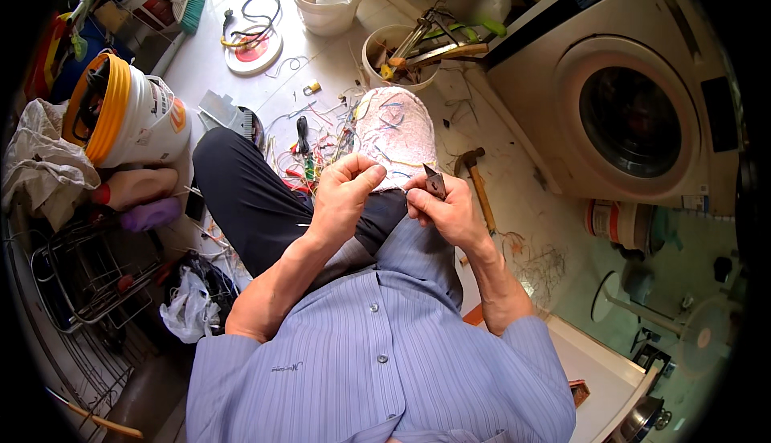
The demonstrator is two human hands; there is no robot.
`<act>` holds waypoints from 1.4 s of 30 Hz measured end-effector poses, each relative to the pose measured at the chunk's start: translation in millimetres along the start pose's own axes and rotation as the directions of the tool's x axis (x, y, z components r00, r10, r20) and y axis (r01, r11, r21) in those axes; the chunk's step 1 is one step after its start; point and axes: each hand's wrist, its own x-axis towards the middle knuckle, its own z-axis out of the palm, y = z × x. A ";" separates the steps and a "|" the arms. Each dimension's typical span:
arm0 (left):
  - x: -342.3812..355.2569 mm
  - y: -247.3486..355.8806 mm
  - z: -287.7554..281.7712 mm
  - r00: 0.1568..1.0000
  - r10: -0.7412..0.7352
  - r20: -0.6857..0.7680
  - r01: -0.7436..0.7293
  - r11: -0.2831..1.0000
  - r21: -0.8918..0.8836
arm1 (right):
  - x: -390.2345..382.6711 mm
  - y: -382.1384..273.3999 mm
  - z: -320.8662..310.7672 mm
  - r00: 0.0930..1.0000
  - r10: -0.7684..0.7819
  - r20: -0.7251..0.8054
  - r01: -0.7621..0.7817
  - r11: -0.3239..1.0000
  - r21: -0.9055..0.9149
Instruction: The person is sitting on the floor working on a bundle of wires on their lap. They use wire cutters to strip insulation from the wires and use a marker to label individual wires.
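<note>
My left hand [344, 188] is closed, thumb pressed to the bent fingers, above my lap. Whatever it pinches is hidden or too thin to make out. My right hand [446, 208] is closed around a dark knife blade [434, 180], its pointed end sticking up past the fingers. Between and beyond the hands lies a rounded, pale pink fuzzy pad [401, 134] with several short blue wire pieces on it. A thin yellowish wire crosses the pad near my fingers; I cannot tell whether either hand grips it. To the left spreads a tangle of coloured wire scraps [321, 134].
A hammer [478, 186] lies right of my right hand. Ahead are a tub of tools [393, 37], a white bucket [328, 13] and a round lid [254, 51] with a cable. A front-loading washing machine [554, 122] stands right, a white-and-yellow bucket [152, 118] left.
</note>
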 end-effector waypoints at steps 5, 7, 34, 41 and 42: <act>0.5 -3.0 -14.1 0.998 0.000 -0.062 -0.001 1.000 -0.010 | -7.4 -3.4 -7.9 0.999 0.054 0.000 -0.053 0.994 0.092; 1.6 -0.9 -18.7 0.997 0.006 -0.078 -0.008 1.000 -0.027 | -7.9 0.4 -13.3 0.999 0.043 0.026 -0.048 0.975 0.217; -30.9 9.7 -24.1 0.990 -0.138 -0.030 0.130 0.974 -0.188 | 64.7 -3.1 13.2 0.922 -0.194 -0.336 0.355 0.773 0.527; -42.1 29.9 -43.0 0.983 0.015 -0.181 -0.047 0.983 -0.178 | 63.6 -22.8 68.1 0.969 -0.242 -0.040 0.221 0.933 -0.282; -42.1 28.6 -42.5 0.977 0.029 -0.212 -0.060 0.988 -0.141 | 61.3 -19.0 71.3 0.972 -0.232 0.025 0.232 0.946 -0.227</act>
